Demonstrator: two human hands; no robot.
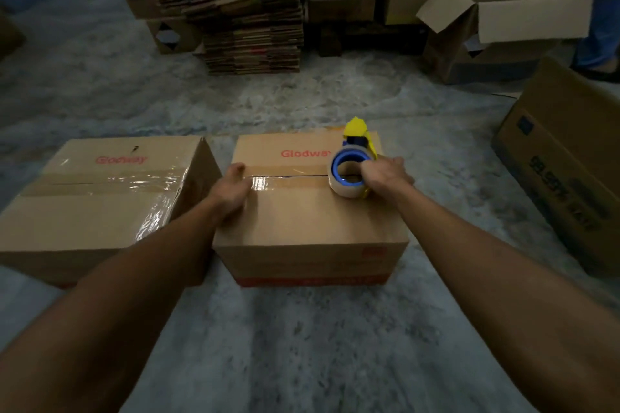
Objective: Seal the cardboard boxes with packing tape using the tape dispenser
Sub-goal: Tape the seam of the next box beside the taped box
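Head view: right hand point(385, 176) fingers curl around the tape dispenser point(355, 161), which sits on the box point(308, 211) seam towards its right edge. The seam runs leftward to the left hand point(233, 189), whose fingers press the taped end flat.

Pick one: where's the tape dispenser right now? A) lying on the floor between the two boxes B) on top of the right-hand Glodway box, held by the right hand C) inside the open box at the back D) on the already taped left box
B: the yellow tape dispenser sits on the seam of the right-hand Glodway box, gripped by the right hand, while the left hand presses the tape end at the box's left edge.
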